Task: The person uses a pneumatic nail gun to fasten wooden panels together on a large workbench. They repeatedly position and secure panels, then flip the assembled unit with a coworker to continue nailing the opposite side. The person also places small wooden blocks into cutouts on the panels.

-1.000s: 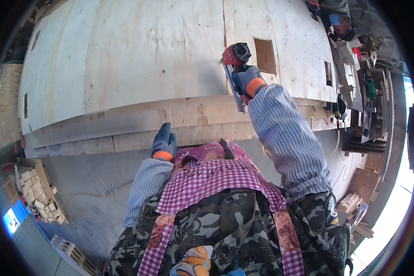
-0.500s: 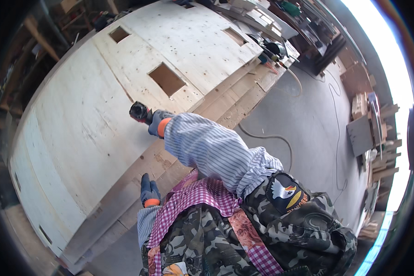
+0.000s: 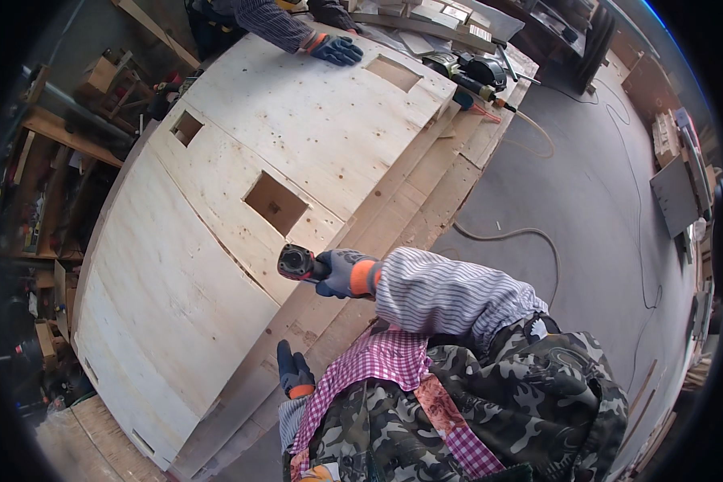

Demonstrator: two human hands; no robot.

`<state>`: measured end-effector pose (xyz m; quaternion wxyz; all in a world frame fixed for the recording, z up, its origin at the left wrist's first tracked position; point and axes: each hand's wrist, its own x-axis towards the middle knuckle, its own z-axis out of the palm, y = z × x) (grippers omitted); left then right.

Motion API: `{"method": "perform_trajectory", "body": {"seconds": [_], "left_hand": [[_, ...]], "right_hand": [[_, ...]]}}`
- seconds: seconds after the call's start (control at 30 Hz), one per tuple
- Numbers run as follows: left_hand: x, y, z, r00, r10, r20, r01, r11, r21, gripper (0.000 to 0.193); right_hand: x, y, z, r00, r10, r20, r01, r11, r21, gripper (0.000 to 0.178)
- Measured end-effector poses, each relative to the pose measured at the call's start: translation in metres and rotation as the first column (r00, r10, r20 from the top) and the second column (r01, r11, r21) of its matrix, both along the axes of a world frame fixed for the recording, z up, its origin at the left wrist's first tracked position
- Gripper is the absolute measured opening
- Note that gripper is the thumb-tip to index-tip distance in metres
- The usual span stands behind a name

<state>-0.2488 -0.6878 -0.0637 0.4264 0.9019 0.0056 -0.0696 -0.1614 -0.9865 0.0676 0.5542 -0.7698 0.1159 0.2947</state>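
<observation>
My right hand (image 3: 347, 273), in a grey-blue glove with an orange cuff, is closed around the handle of a black power tool (image 3: 299, 262) with red trim. Its exact kind is hard to make out from above. The tool is over the near edge of a large pale plywood panel (image 3: 193, 265), just below a square cutout (image 3: 275, 202). Lower down, my left hand (image 3: 295, 371) wears a matching glove, its visible fingers stretched out beside the panel's near edge. It shows nothing in its grasp.
Another person's gloved hand (image 3: 335, 50) rests flat on the panel's far end. Power tools (image 3: 478, 76) with a hose lie on the bench's far right corner. A hose (image 3: 506, 234) and thin cables cross the grey floor. Cluttered shelves (image 3: 48, 185) stand at left.
My right hand and the power tool have shifted back toward the panel's near edge. The view has turned, and another person's arms now show at the far end.
</observation>
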Motion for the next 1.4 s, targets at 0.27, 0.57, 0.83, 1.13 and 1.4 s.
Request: {"method": "perform_trajectory", "body": {"seconds": [0.27, 0.57, 0.83, 1.13, 1.4], "left_hand": [[0.024, -0.131, 0.040, 0.997, -0.077, 0.001, 0.075, 0.979, 0.189, 0.040], [0.042, -0.231, 0.085, 0.990, -0.129, -0.062, 0.142, 0.943, 0.302, 0.042], [0.061, -0.245, 0.096, 0.982, 0.026, -0.187, 0.067, 0.879, 0.472, 0.045], [0.112, -0.260, 0.090, 0.992, -0.009, -0.130, 0.073, 0.866, 0.494, 0.048], [0.197, -0.310, 0.123, 0.990, -0.118, 0.082, 0.019, 0.672, 0.740, 0.052]], "right_hand": [[0.053, -0.161, 0.028, 0.982, 0.064, 0.180, 0.027, 0.887, -0.460, 0.043], [0.146, -0.153, -0.020, 0.913, 0.076, 0.400, 0.141, 0.862, -0.486, 0.037], [0.141, -0.137, -0.059, 0.921, 0.237, 0.309, -0.089, 0.901, -0.425, 0.047], [0.135, -0.256, -0.022, 0.468, -0.079, 0.880, 0.248, 0.968, -0.045, 0.047], [0.142, -0.461, -0.070, 0.580, -0.399, 0.710, 0.799, 0.447, -0.402, 0.040]]}}
